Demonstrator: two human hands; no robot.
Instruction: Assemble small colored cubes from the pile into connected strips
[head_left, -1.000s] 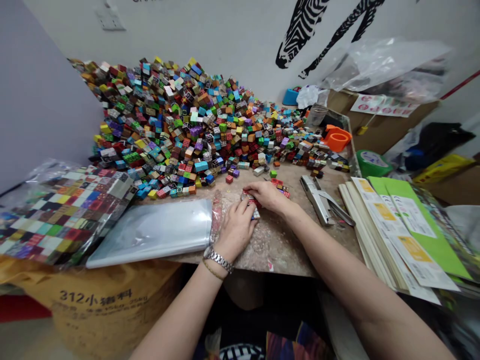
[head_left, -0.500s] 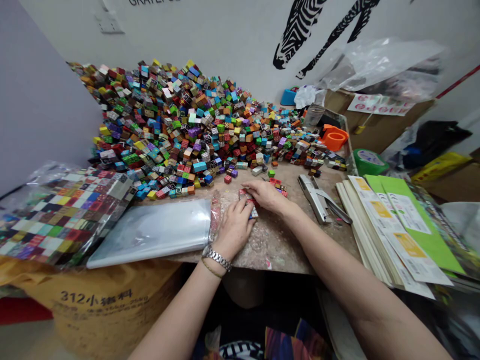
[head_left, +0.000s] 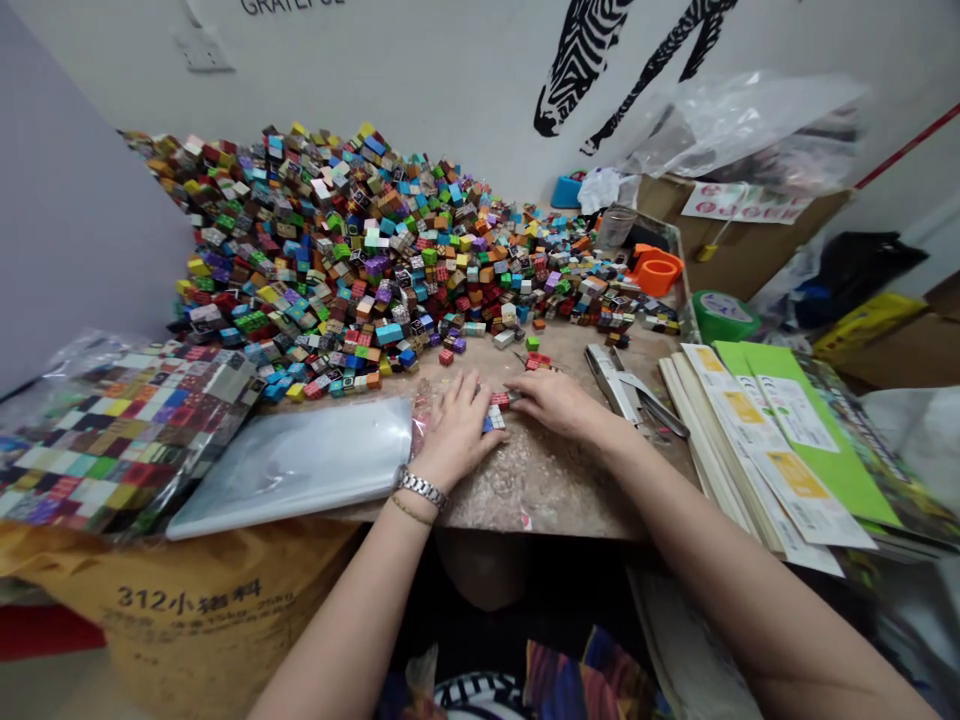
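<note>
A white wall with a black zebra decal [head_left: 600, 50] backs a worn brown bench [head_left: 540, 480]. A big heap of small coloured cubes [head_left: 360, 250] fills the bench's far left and spills toward its middle.

The landmark is a small cluster of cubes [head_left: 496, 413] lying on the bench just in front of the heap. The left hand [head_left: 455, 430] lies palm down, touching the cluster from the left, its fingers [head_left: 466, 388] spread flat and apart, clamped on nothing. A watch [head_left: 420, 488] sits on that wrist. The right hand [head_left: 555, 402] meets the cluster from the right, its fingers [head_left: 523, 388] drawn together on the cubes; whether they actually pinch one, I cannot tell.

Left of the cluster lies a stack of clear bags [head_left: 300, 460], and further left a bag of packed cubes [head_left: 112, 430]. Right of the cluster, beyond the right hand, lies a metal stapler [head_left: 611, 375], then a pile of printed cards [head_left: 772, 440]. Behind the stapler stands an orange holder [head_left: 656, 272], and a green tape roll [head_left: 721, 315] sits to its right.
</note>
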